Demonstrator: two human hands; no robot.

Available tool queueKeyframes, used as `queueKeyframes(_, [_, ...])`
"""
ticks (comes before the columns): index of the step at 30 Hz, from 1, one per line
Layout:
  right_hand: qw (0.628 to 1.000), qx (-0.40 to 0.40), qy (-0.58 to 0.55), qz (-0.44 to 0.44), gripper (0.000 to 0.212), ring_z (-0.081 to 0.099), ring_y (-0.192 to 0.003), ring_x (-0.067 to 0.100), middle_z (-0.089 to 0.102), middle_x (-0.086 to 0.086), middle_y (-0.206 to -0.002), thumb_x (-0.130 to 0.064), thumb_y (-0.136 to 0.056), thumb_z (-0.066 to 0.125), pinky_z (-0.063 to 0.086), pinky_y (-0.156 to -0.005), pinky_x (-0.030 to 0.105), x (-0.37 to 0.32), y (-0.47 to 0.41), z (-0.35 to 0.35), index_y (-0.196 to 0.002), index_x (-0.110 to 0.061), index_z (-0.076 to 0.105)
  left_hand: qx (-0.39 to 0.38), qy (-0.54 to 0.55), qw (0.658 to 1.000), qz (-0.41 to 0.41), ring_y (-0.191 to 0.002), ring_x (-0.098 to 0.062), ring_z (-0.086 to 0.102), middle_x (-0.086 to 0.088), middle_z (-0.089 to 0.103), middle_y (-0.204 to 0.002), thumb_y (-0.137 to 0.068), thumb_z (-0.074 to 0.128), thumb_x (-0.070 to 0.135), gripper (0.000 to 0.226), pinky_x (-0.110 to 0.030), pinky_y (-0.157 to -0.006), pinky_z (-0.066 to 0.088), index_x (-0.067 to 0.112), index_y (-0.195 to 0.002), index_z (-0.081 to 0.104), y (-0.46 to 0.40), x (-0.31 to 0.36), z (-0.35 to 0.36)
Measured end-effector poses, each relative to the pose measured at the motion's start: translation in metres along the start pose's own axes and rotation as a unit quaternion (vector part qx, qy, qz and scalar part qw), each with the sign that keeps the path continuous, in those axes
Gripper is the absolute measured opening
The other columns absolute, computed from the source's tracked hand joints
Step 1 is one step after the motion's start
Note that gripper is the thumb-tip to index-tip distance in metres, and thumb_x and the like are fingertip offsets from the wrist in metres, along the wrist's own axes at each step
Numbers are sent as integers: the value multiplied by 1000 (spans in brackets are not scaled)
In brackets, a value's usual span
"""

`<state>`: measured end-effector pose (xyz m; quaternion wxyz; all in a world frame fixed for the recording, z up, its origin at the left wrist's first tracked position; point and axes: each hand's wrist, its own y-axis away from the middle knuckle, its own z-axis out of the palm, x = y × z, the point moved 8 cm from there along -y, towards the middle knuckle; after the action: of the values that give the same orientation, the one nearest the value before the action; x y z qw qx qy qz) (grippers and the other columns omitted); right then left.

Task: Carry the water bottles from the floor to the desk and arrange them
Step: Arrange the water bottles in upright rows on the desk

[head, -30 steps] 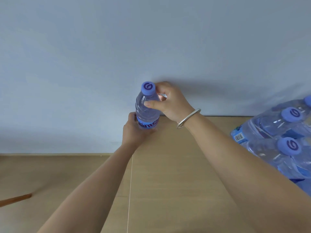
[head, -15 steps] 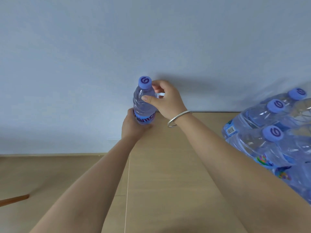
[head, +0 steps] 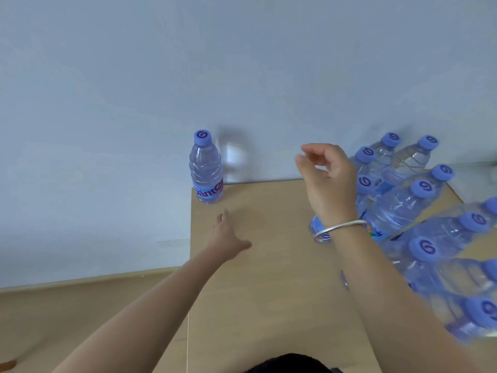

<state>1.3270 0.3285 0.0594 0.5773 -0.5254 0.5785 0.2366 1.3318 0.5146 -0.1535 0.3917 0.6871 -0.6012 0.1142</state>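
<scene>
At the far left corner of the surface: one water bottle (head: 205, 168) stands upright by itself, purple cap up, blue label low on its body, right against the pale wall (head: 134, 76).
Single bottle and hands: neither hand touches it; it stands apart from both.
Left hand (head: 226, 239): lies low over the surface just in front of the single bottle, fingers stretched out toward it and loosely spread, holding nothing.
Right hand (head: 326, 175): raised above the surface to the right of the single bottle, fingers loosely curled with thumb and forefinger apart, nothing in its hold.
Bracelet (head: 340, 228): a silver bangle sits on the right wrist.
Bottle cluster (head: 408, 200): many more purple-capped bottles crowd the right side of the surface, from the back edge toward the near right; the nearest ones are blurred.
Cluster and right arm: the forearm crosses in front of some of these bottles and hides their lower parts.
Surface (head: 269, 278): light wood, its left edge running down from the single bottle.
Floor (head: 67, 313): tan, seen to the left, below the surface edge.
</scene>
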Motion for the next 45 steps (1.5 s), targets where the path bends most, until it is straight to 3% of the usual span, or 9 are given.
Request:
queueKeyframes(4, [982,159,68,-73,33,48,-98,13,36,-16,-98,-13,-74,59,37,-88,9,-17,6,-60,-107,-8,58,-57,-39,995,75,-144,-22,14,-10,14,-157,-72,77,39,108,-29,-113,17,8,-149,8,19,39,29])
queueKeyframes(8, [973,188,135,0,54,38,-121,29,42,-5,-118,-12,-73,64,31,-103,34,14,1,-85,-123,0,46,-85,-43,989,117,-144,-19,17,-6,17,-157,-72,76,42,107,-29,-112,19,10,-150,10,35,72,51])
queueKeyframes(14, [968,106,97,205,57,51,-109,27,49,9,-111,-15,-72,72,42,-98,41,100,15,-70,-120,-1,45,-116,-26,982,145,-143,-16,18,-1,18,-157,-70,76,43,109,-28,-110,23,16,-150,8,53,95,72])
queueKeyframes(21, [973,80,143,160,55,50,-110,31,53,18,-117,-20,-76,73,39,-91,34,112,11,-63,-118,3,46,-108,-15,985,138,-141,-17,25,-3,24,-154,-69,78,40,109,-28,-108,29,18,-150,8,52,92,64])
queueKeyframes(33, [980,4,76,182,51,57,-91,20,55,-6,-88,-47,-67,73,43,-76,34,59,5,-47,-99,-15,49,11,121,977,176,-131,-14,38,5,35,-145,-62,84,36,109,-36,-108,35,29,-147,18,51,79,24])
queueKeyframes(37, [980,-28,43,190,56,60,-91,21,57,-3,-89,-59,-61,70,53,-85,46,24,4,-31,-97,-18,57,128,256,941,181,-102,-2,59,24,60,-110,-58,87,29,83,-15,-80,48,32,-126,41,70,78,-7])
queueKeyframes(39, [985,-55,47,157,48,55,-74,20,49,-3,-73,-61,-60,68,52,-75,42,5,3,-25,-75,-19,51,158,286,929,174,-89,3,62,23,65,-99,-56,88,28,73,-8,-68,46,34,-117,47,80,76,-23])
queueKeyframes(41, [986,-89,50,128,41,51,-68,18,46,-6,-65,-60,-64,68,47,-69,37,-11,4,-18,-67,-25,47,139,318,920,183,-85,0,65,15,68,-96,-55,88,23,67,-9,-68,48,28,-112,52,89,76,-32])
queueKeyframes(45, [984,-151,-3,91,35,60,-83,9,61,-9,-89,-45,-74,70,48,-73,28,-34,5,-6,-99,-26,55,54,395,891,216,-80,-14,66,-5,71,-90,-57,81,15,53,-22,-69,54,11,-105,59,114,87,-42])
